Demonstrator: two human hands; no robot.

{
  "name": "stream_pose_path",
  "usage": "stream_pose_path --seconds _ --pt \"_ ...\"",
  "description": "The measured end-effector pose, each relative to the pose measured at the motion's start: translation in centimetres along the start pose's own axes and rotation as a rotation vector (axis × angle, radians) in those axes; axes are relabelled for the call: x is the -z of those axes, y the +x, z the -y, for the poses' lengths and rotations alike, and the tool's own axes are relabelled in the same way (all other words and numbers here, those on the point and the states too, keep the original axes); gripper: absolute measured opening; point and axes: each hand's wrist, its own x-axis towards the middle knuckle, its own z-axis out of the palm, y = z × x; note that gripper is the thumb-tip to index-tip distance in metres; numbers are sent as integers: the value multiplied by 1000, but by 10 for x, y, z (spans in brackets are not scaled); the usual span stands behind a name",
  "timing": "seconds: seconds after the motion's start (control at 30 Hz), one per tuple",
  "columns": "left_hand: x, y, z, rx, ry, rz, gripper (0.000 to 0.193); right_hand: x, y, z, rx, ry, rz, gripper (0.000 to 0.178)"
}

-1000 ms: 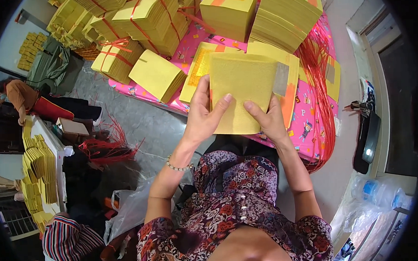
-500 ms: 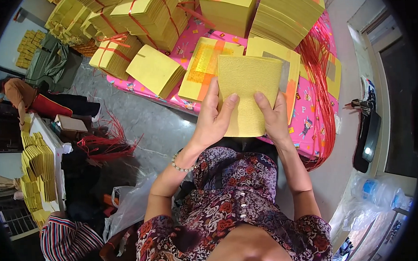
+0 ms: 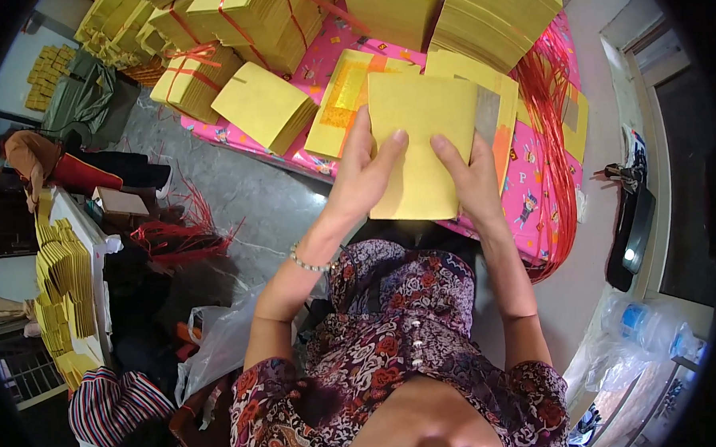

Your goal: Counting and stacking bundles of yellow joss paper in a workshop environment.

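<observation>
Between my two hands is a stack of yellow paper sheets (image 3: 424, 153), its plain top face toward me. My left hand (image 3: 369, 163) grips its left edge, thumb lying on the face. At the right edge my right hand (image 3: 469, 171) clasps it the same way, fingers behind and hidden. Just beyond the stack, on a pink patterned surface (image 3: 526, 190), lie a yellow sheet with an orange and gold patch (image 3: 344, 104) and another with a grey and orange patch (image 3: 489, 106). A smaller yellow stack (image 3: 262, 104) sits to their left.
Tall yellow paper stacks (image 3: 489, 26) and red-tied bundles (image 3: 196, 83) line the far side. Red strips (image 3: 561, 215) hang over the right edge. At the left, a person in brown (image 3: 40, 165) bends by a table of yellow bundles (image 3: 63, 276); another wears stripes (image 3: 115, 414).
The stack's upper face was ribbed with fine lines and bowed; now it looks smooth and flatter. Both hands still hold it, slightly higher in view.
</observation>
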Motion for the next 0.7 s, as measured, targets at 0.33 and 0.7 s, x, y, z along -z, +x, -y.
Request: stream_pose_path --seconds 0.33,0.7 --pt "15 25 3 167 -132 -1 38 -2 31 -5 -182 210 77 35" --pt "24 38 11 264 -38 -20 33 1 41 -9 -330 341 106 36"
